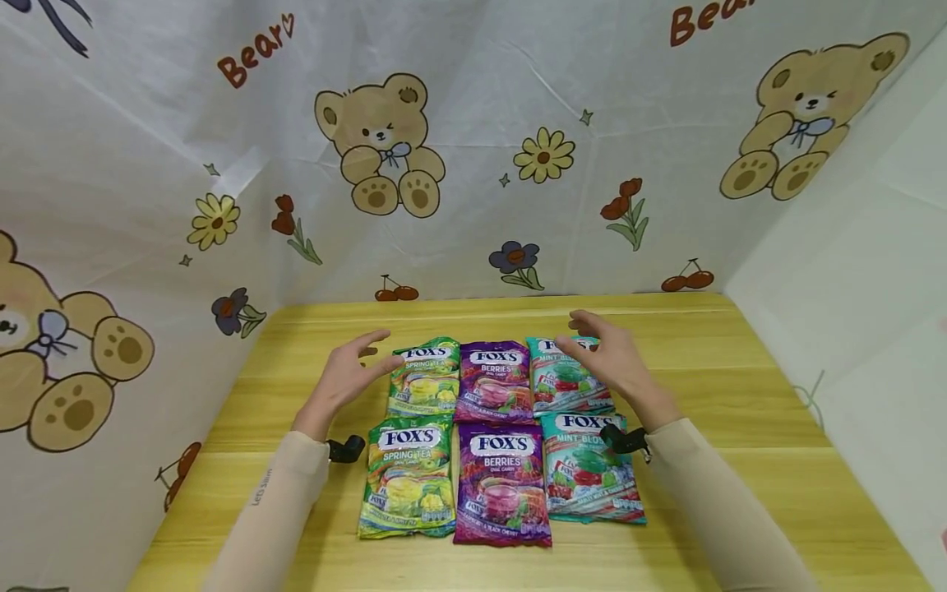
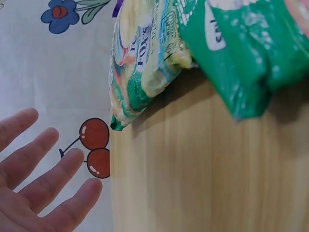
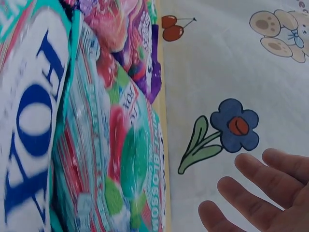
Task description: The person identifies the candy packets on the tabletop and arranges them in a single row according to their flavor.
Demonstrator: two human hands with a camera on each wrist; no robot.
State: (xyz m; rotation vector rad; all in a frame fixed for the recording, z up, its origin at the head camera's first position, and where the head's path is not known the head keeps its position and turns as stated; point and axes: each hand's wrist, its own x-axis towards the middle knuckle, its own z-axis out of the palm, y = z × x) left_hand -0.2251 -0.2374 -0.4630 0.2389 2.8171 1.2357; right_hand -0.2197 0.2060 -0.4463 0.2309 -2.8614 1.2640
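Candy bags lie face up on the table in two rows of three. On the left are two green-yellow spring tea bags, the far one [image 1: 425,386] and the near one [image 1: 408,481]. Purple berries bags, far [image 1: 494,386] and near [image 1: 503,489], fill the middle. Teal mint bags, far [image 1: 565,382] and near [image 1: 592,477], form the right column. My left hand [image 1: 348,374] hovers beside the far spring tea bag, fingers spread and holding nothing. Over the far mint bag is my right hand [image 1: 614,358], likewise empty with its fingers apart.
The bags rest on a wooden table [image 1: 688,362]. Behind and to the left hangs a white cloth [image 1: 473,205] printed with bears and flowers. A plain white surface [image 1: 851,288] borders the right side, with a thin cord [image 1: 815,399] by the table edge.
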